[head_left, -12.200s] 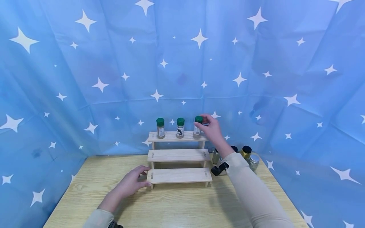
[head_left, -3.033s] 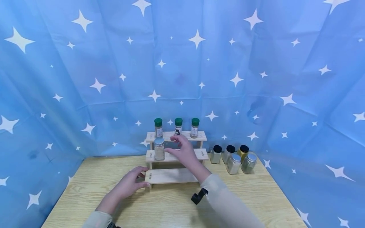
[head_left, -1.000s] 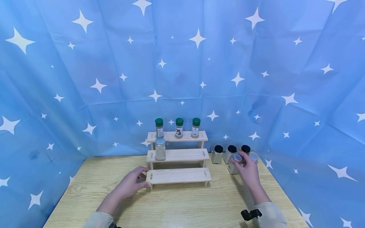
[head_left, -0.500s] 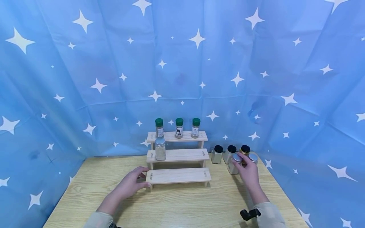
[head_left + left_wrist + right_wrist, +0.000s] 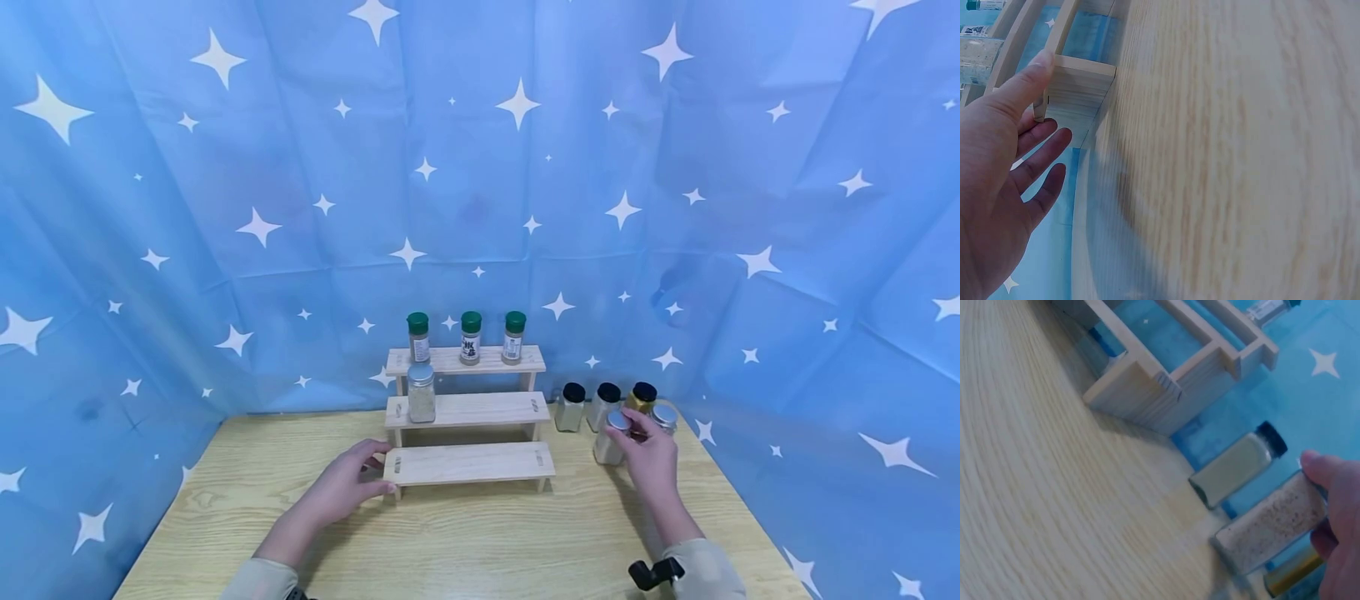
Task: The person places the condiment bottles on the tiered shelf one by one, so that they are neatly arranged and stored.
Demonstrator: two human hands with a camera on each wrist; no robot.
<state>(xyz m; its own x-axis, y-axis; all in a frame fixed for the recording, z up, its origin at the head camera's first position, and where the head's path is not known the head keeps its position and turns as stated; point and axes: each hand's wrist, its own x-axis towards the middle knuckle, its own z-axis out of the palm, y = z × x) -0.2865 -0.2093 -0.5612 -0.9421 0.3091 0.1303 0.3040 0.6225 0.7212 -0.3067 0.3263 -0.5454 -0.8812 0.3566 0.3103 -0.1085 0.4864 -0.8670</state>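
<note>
My left hand (image 5: 341, 483) pinches the left end of the bottom step of a three-step wooden rack (image 5: 472, 464). In the left wrist view its thumb lies along the board's front edge, with the other fingers spread behind. Over on the right, my right hand (image 5: 654, 454) grips a silver-lidded spice jar (image 5: 608, 448) near its lid between thumb and fingers. The right wrist view shows this jar (image 5: 1270, 525) is clear, with pale grainy contents. A similar silver-lidded jar (image 5: 422, 393) stands at the left of the middle step.
Three green-capped shakers (image 5: 470, 340) stand along the top step. Right of the rack are two black-lidded pale jars (image 5: 570, 410), a black-lidded yellow jar (image 5: 641, 397) and another silver-lidded jar (image 5: 664, 417). A blue star-patterned curtain (image 5: 480, 208) hangs behind the table (image 5: 480, 542).
My right hand went from the top step's shaker to the middle step's jar, let it go, then moved right to another silver-lidded jar, which has shifted slightly toward me. My left hand stays at the rack.
</note>
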